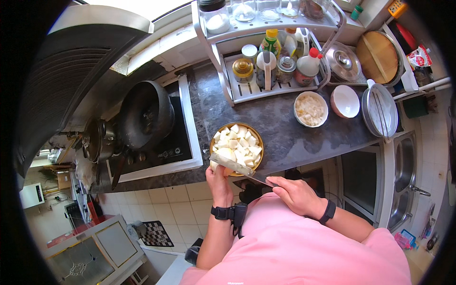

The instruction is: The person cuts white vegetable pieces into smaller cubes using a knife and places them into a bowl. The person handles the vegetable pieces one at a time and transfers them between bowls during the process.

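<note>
My left hand [219, 185] holds a peeled pale vegetable [226, 154], possibly a radish or potato, over the near left rim of a yellow-rimmed bowl [262, 145]. White cut chunks [244, 144] fill that bowl. With my right hand [298, 196] I grip the handle of a kitchen knife [233, 165]. Its wide blade slants over the bowl's near side and lies across the vegetable, close to my left fingers. Whether the edge has entered the flesh is hidden. The lower part of the vegetable is covered by blade and fingers.
A white bowl of diced pale pieces [309, 109], a pink bowl [345, 101] and a lidded dish with chopsticks [380, 110] stand rightward on the dark counter [278, 142]. Behind is a condiment rack [262, 94]. A black wok [144, 114] occupies the cooktop [178, 142] at left.
</note>
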Demonstrator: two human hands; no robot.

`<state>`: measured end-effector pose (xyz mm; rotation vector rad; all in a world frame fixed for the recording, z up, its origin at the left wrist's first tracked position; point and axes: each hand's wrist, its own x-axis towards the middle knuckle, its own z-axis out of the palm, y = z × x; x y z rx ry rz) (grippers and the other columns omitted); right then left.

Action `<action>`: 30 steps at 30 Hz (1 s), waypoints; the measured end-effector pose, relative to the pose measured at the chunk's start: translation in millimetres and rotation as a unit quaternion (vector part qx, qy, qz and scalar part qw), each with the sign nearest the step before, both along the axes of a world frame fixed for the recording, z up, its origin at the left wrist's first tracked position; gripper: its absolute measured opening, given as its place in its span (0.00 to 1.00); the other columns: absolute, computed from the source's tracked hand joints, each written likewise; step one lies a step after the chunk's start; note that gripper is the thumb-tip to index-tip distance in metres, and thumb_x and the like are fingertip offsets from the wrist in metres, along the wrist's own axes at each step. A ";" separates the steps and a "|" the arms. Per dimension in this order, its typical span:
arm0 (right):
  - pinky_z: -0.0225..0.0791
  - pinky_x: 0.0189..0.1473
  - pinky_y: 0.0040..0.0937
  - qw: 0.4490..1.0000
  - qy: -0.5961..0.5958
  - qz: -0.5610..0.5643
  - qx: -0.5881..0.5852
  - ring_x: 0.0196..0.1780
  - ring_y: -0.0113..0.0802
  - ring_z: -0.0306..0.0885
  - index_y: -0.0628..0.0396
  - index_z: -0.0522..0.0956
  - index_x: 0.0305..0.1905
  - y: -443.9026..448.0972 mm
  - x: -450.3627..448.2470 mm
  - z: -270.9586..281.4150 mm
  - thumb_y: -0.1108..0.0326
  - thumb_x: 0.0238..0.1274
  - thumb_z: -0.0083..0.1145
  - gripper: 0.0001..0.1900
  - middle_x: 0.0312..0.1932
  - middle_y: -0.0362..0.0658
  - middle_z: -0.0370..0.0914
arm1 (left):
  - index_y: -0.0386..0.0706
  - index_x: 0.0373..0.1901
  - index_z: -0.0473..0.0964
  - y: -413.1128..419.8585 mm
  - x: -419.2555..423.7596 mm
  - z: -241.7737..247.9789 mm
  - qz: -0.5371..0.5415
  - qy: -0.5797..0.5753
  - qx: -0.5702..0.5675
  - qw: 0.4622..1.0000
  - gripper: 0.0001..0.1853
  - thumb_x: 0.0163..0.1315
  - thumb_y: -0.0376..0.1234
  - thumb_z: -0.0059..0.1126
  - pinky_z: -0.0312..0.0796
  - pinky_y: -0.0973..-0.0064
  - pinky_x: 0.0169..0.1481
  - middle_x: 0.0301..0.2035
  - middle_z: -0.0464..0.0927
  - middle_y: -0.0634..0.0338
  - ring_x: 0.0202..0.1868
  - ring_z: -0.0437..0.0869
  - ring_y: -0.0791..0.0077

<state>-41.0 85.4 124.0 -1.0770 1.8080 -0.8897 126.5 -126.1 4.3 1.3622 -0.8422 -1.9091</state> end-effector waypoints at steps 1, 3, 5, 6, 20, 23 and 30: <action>0.81 0.58 0.45 1.000 0.003 0.000 0.003 0.56 0.56 0.88 0.61 0.78 0.70 -0.4 -0.8 1.3 0.61 0.83 0.53 0.21 0.62 0.55 0.86 | 0.36 0.65 0.68 -0.5 -1.1 -0.9 0.000 0.003 -0.003 1.000 0.31 0.68 0.36 0.76 0.76 0.68 0.65 0.58 0.79 0.54 0.59 0.83 0.69; 0.81 0.58 0.45 1.000 0.009 -0.002 0.007 0.56 0.56 0.88 0.61 0.78 0.70 2.0 -1.2 -3.3 0.61 0.83 0.53 0.21 0.61 0.55 0.86 | 0.35 0.65 0.68 0.7 -3.0 5.6 -0.020 -0.004 0.003 1.000 0.31 0.68 0.36 0.76 0.76 0.68 0.65 0.58 0.79 0.54 0.59 0.83 0.69; 0.81 0.56 0.47 1.000 0.010 -0.011 0.001 0.55 0.57 0.88 0.60 0.78 0.69 3.4 -2.5 -6.9 0.59 0.84 0.52 0.21 0.58 0.56 0.87 | 0.34 0.65 0.68 2.5 -7.5 8.6 -0.032 -0.009 0.004 0.999 0.31 0.68 0.35 0.76 0.76 0.68 0.65 0.58 0.79 0.54 0.58 0.83 0.69; 0.81 0.54 0.49 1.000 0.008 -0.017 -0.008 0.53 0.58 0.88 0.59 0.78 0.68 2.0 -3.3 -8.0 0.57 0.84 0.52 0.21 0.55 0.56 0.88 | 0.34 0.64 0.68 3.8 -8.7 8.5 -0.032 -0.012 0.002 0.999 0.30 0.68 0.35 0.75 0.76 0.68 0.65 0.58 0.79 0.54 0.58 0.83 0.69; 0.80 0.54 0.51 0.999 -0.043 -0.009 0.015 0.52 0.60 0.87 0.56 0.78 0.69 -25.6 -6.2 -46.3 0.55 0.87 0.48 0.20 0.53 0.56 0.89 | 0.34 0.63 0.67 5.4 -8.7 0.6 -0.040 -0.149 -0.125 0.980 0.29 0.66 0.29 0.74 0.75 0.71 0.65 0.57 0.79 0.52 0.57 0.82 0.71; 0.79 0.53 0.52 0.999 -0.040 -0.020 -0.018 0.52 0.61 0.87 0.55 0.78 0.69 -27.9 -2.7 -51.9 0.54 0.87 0.48 0.21 0.52 0.58 0.88 | 0.34 0.63 0.67 1.4 -6.2 -4.8 -0.036 -0.130 -0.113 0.984 0.29 0.66 0.28 0.74 0.75 0.71 0.65 0.57 0.79 0.52 0.57 0.82 0.71; 0.78 0.49 0.56 0.999 -0.016 -0.034 -0.021 0.47 0.63 0.87 0.55 0.79 0.66 -34.9 2.3 -57.3 0.50 0.86 0.49 0.22 0.44 0.61 0.88 | 0.35 0.63 0.68 -7.8 0.2 -7.7 -0.081 -0.100 -0.086 0.988 0.28 0.66 0.28 0.73 0.76 0.71 0.62 0.56 0.80 0.53 0.56 0.82 0.72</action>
